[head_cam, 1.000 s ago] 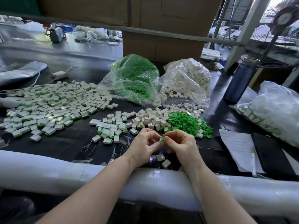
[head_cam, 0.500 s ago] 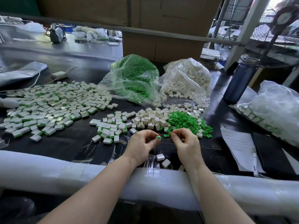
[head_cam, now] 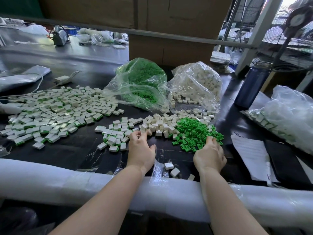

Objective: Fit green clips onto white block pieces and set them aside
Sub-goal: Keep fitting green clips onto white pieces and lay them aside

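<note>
Fingers of the left hand (head_cam: 141,150) are now spread and relaxed over the white blocks (head_cam: 158,126), no longer pinching the clipped piece beside the right hand (head_cam: 210,156). Right fingertips touch the green clips (head_cam: 194,131); their grip I cannot tell. Clips point every direction.

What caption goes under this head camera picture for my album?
Left hand reaches the white blocks; right hand reaches the green clips.
</note>
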The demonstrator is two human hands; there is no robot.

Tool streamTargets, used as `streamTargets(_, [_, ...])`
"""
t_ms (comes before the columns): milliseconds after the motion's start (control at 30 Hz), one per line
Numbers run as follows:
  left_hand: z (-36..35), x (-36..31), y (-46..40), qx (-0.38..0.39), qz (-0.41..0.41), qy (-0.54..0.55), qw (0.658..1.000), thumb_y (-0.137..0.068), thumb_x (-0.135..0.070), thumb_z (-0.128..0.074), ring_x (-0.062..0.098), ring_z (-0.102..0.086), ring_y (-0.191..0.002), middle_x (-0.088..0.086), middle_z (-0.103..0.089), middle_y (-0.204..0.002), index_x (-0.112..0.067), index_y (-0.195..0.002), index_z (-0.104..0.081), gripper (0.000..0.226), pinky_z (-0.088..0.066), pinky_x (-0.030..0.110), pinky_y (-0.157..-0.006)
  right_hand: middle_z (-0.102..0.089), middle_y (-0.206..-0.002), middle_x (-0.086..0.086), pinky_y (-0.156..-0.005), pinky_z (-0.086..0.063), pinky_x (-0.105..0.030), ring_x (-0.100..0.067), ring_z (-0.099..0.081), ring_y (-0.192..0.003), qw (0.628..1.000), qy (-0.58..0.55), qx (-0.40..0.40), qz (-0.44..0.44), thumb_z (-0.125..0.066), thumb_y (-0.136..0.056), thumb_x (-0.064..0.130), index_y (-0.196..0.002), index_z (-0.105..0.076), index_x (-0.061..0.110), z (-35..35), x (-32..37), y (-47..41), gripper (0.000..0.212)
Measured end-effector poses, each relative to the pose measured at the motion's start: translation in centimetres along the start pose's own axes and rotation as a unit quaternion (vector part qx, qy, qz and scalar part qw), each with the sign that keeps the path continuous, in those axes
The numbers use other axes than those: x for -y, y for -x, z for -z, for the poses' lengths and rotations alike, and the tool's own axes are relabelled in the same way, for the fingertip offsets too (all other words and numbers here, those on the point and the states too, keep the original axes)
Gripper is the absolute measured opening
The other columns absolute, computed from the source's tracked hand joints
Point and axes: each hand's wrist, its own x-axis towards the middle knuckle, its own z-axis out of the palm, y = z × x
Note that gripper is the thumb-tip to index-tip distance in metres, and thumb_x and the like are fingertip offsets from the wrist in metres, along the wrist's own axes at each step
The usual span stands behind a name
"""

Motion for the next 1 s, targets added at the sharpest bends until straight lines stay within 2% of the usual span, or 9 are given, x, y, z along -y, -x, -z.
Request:
streamTargets(67, [0.0, -0.1, 0.0, 0.007, -0.002, -0.02, 1.0, -0.091, -0.019, -0.057, 0.025, -0.028, -0.134, 0.009, -0.022, -0.145, -0.008, -0.141, -0.034, 0.056, -0.021, 0.025, -0.11, -0.02, -0.155, 0.006, -0.112, -0.015, -0.036, -0.016, -0.016, -0.142, 1.0, 0.017, 0.011, -0.002, -0.042, -0.086, 0.0, -0.145, -0.028, 0.021, 0.0, 0.0, 0.0, 0.065])
streamTargets(167, [0.0, -0.1, 0.0, 0.013, -0.007, -0.033, 0.999, -0.091, -0.021, -0.057, 0.024, -0.024, -0.137, 0.009, -0.02, -0.147, -0.008, -0.141, -0.035, 0.056, -0.017, 0.025, -0.112, -0.032, -0.15, 0.002, -0.109, -0.02, -0.037, -0.022, -0.026, -0.136, 1.0, 0.011, -0.004, -0.004, -0.041, -0.085, -0.002, -0.139, -0.038, 0.02, 0.1, 0.0, 0.0, 0.058])
streamTargets(267, [0.0, -0.1, 0.0, 0.013, -0.01, -0.034, 0.999, -0.09, -0.022, -0.058, 0.023, -0.025, -0.136, 0.009, -0.022, -0.145, -0.007, -0.139, -0.039, 0.054, -0.017, 0.024, -0.111, -0.044, -0.138, -0.005, -0.105, -0.027, -0.038, -0.027, -0.034, -0.127, 1.0, 0.0, -0.024, -0.01, -0.041, -0.087, -0.001, -0.131, -0.048, 0.018, 0.1, 0.0, -0.1, 0.048])
streamTargets(433, [-0.2, 0.0, 0.1, 0.013, -0.029, -0.047, 0.998, -0.09, -0.024, -0.058, 0.021, -0.025, -0.135, 0.007, -0.024, -0.144, -0.006, -0.136, -0.042, 0.052, -0.017, 0.021, -0.109, -0.05, -0.128, -0.01, -0.101, -0.029, -0.04, -0.03, -0.038, -0.12, 0.999, -0.031, -0.037, -0.015, -0.043, -0.096, 0.01, -0.121, -0.055, 0.017, 0.1, -0.2, -0.2, 0.029])
streamTargets(633, [-0.3, 0.0, 0.1, 0.006, -0.055, -0.066, 0.996, -0.089, -0.024, -0.059, 0.022, -0.023, -0.135, 0.008, -0.026, -0.143, -0.005, -0.133, -0.046, 0.049, -0.018, 0.023, -0.11, -0.059, -0.119, -0.009, -0.097, -0.03, -0.039, -0.029, -0.042, -0.116, 0.996, -0.073, -0.054, -0.024, -0.05, -0.095, 0.015, -0.114, -0.058, 0.017, -0.1, -0.4, -0.5, 0.021])
streamTargets(733, [-0.2, -0.1, 0.2, -0.027, -0.088, -0.07, 0.993, -0.089, -0.021, -0.06, 0.021, -0.028, -0.129, 0.005, -0.033, -0.136, -0.009, -0.128, -0.052, 0.042, -0.021, 0.02, -0.106, -0.064, -0.107, -0.008, -0.093, -0.038, -0.039, -0.03, -0.05, -0.107, 0.985, -0.152, -0.077, 0.04, -0.057, -0.092, 0.016, -0.108, -0.061, 0.013, -0.1, -0.2, -0.3, 0.017])
streamTargets(800, [-0.1, -0.2, 0.4, -0.037, -0.127, -0.066, 0.989, -0.088, -0.017, -0.061, 0.017, -0.032, -0.123, 0.002, -0.04, -0.127, -0.014, -0.122, -0.058, 0.035, -0.023, 0.017, -0.103, -0.066, -0.096, -0.006, -0.087, -0.046, -0.043, -0.029, -0.057, -0.097, 0.962, -0.234, -0.05, 0.129, -0.062, -0.089, 0.014, -0.103, -0.061, 0.012, 0.0, 0.1, 0.3, 0.015])
streamTargets(900, [-0.1, -0.5, 0.6, -0.013, -0.181, -0.057, 0.982, -0.087, -0.012, -0.06, 0.012, -0.038, -0.117, -0.003, -0.048, -0.121, -0.019, -0.12, -0.06, 0.033, -0.023, 0.01, -0.098, -0.065, -0.085, 0.002, -0.078, -0.051, -0.028, -0.017, -0.061, -0.083, 0.931, -0.287, 0.056, 0.219, -0.065, -0.086, 0.007, -0.099, -0.057, 0.019, -0.2, 0.8, 1.4, 0.019])
streamTargets(1000, [-0.1, -0.7, 0.7, 0.025, -0.208, -0.045, 0.977, -0.087, -0.01, -0.059, 0.012, -0.047, -0.11, -0.005, -0.057, -0.117, -0.021, -0.121, -0.06, 0.036, -0.03, 0.011, -0.094, -0.066, -0.085, 0.007, -0.077, -0.049, -0.017, -0.007, -0.063, -0.084, 0.914, -0.274, 0.147, 0.26, -0.062, -0.086, 0.001, -0.097, -0.057, 0.022, -0.4, 1.1, 2.0, 0.025])
